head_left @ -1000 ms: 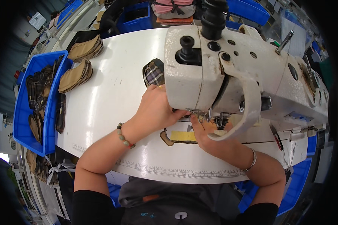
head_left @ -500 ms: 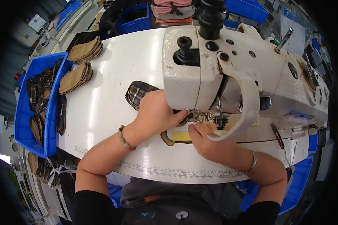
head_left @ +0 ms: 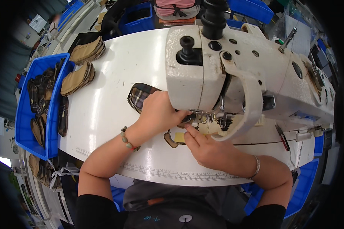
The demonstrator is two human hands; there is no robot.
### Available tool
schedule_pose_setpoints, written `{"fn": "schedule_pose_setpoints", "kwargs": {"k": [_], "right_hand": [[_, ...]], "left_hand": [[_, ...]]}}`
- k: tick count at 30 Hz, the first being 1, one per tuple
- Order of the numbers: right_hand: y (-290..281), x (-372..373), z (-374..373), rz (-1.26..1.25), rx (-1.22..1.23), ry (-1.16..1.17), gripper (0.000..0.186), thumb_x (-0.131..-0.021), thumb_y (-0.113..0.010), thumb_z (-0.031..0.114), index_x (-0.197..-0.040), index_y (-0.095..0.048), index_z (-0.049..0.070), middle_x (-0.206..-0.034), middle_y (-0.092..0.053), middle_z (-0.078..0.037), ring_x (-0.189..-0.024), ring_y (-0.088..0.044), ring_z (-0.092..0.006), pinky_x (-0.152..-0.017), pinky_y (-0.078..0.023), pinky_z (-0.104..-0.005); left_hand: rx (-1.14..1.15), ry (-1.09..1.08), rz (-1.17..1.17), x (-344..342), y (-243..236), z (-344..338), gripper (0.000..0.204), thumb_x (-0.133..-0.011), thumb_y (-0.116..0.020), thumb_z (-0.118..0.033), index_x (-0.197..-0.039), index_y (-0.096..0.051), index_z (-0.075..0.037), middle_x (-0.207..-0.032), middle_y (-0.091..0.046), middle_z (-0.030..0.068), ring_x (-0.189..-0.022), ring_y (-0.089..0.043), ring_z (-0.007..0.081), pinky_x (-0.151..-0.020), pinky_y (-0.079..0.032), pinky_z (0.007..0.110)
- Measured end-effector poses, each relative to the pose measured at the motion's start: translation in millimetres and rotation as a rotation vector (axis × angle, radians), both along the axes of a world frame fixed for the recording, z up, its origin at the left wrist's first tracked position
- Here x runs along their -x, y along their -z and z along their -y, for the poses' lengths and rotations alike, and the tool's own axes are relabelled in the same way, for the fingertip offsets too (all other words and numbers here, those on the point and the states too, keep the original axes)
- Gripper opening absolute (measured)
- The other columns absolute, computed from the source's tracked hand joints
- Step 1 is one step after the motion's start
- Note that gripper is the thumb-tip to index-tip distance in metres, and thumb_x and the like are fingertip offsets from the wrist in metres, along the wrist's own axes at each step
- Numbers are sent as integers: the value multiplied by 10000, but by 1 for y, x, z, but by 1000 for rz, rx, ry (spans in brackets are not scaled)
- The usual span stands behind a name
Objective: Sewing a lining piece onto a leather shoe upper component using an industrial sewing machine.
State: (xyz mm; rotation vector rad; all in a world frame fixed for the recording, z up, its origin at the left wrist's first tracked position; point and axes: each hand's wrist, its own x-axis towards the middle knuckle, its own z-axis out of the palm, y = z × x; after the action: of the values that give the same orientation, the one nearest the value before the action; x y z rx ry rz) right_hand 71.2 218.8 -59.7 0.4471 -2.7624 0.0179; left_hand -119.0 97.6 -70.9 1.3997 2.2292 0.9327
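Observation:
A plaid fabric shoe upper (head_left: 143,93) with a dark bound edge lies on the white sewing table, left of the sewing machine's presser foot (head_left: 205,117). My left hand (head_left: 158,113) is closed over it, thumb pointing at the foot; the hand hides much of the piece. My right hand (head_left: 208,149) has its fingertips together on the upper's brownish near edge, just in front of the foot. Below my left hand, a tan curved piece with a dark edge (head_left: 171,140) lies beside a yellow patch (head_left: 180,137) on the machine bed.
The white sewing machine (head_left: 187,84) fills the right side, its curved lever (head_left: 252,103) hanging above my right hand. Red-handled snips (head_left: 283,139) lie at right. Stacked tan pieces (head_left: 78,78) and a blue bin (head_left: 49,147) of plaid parts stand at left.
My right hand has drawn left and slightly toward me from beside the presser foot, its fingertips now at the upper's edge. The upper has turned or shifted a little; my left hand stays on it.

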Motion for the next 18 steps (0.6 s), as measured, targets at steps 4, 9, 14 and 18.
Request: {"fn": "schedule_pose_setpoints", "kwargs": {"k": [4,9,14,18], "right_hand": [[-2,-1,-2,28,37,-4,256,-808,-650,142,-1025,-680,8,-1134,-705,-142,-802,-707,-158,-622,-579,-300],[1,1,-2,-20,39,-17,226,-798,-659,154,-973,-689,14,-1091,-712,-120,-939,-691,-137,-620,-579,-298],[4,3,-4,-58,-17,-8,208,-802,-658,153,-956,-696,19,-1040,-721,-94,-912,-695,-126,-616,-579,-297],[3,5,-5,-167,33,-23,178,-745,-652,131,-893,-679,37,-1016,-738,-121,-566,-637,-127,-422,-445,-285]], "left_hand": [[7,-55,-89,-7,-13,-1,210,-752,-779,-251,-935,-780,-149,-716,-707,123,-682,-688,344,-629,-549,411],[-62,-75,-75,-9,-15,-2,199,-752,-768,-245,-930,-780,-157,-709,-703,115,-677,-686,343,-627,-548,413],[-76,-101,-141,-15,-33,-3,194,-746,-763,-237,-922,-780,-158,-709,-703,113,-668,-682,344,-628,-547,412],[-38,-52,-217,-17,-50,8,236,-754,-781,-241,-962,-766,-132,-799,-709,109,-738,-685,331,-635,-546,411]]}}
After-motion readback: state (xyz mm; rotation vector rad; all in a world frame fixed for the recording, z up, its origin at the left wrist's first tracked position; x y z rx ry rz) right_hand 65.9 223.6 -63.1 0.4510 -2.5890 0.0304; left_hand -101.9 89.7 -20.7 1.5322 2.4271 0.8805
